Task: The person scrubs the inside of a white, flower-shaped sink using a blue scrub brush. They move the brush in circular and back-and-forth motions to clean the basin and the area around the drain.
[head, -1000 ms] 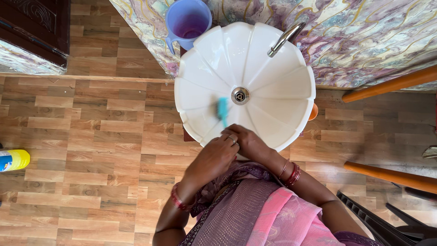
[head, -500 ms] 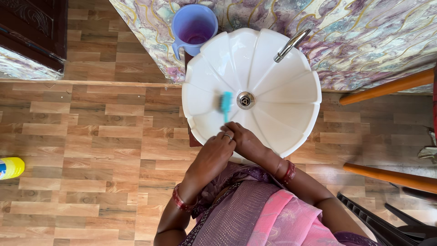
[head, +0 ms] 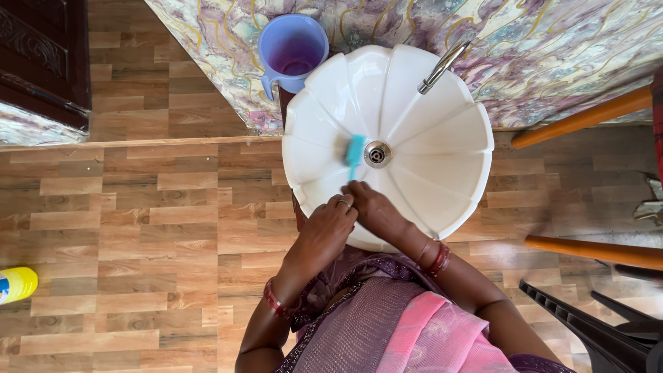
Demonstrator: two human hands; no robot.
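Wood-patterned flooring (head: 138, 207) is running beneath a white fluted washbasin (head: 442, 138), which is standing against a wall (head: 552, 48) patterned in swirling purple and gold marble. Seen from above, a person in a pink-and-mauve garment is bending over the near rim of the basin, both hands meeting there. The left hand (head: 328, 224) (a ring showing on one finger) and the right hand (head: 376, 207) are both closing around the handle end of a teal scrubbing brush (head: 354, 152), whose head is lying inside the basin just left of the metal drain (head: 377, 155).

The brush is looking light and rigid, a plastic tool with stiff bristles, likely slick when wet, so the handle end nearest the basin's front rim is the sensible place to grip. A chrome tap (head: 442, 65) is reaching over the basin's far rim. A lilac plastic mug (head: 291, 52) is sitting just beyond the basin's far left edge. A yellow bottle (head: 17, 284) is lying on the floor well to the basin's left, while orange wooden poles (head: 587, 117) and a dark plastic chair (head: 601, 324) are crowding its right.
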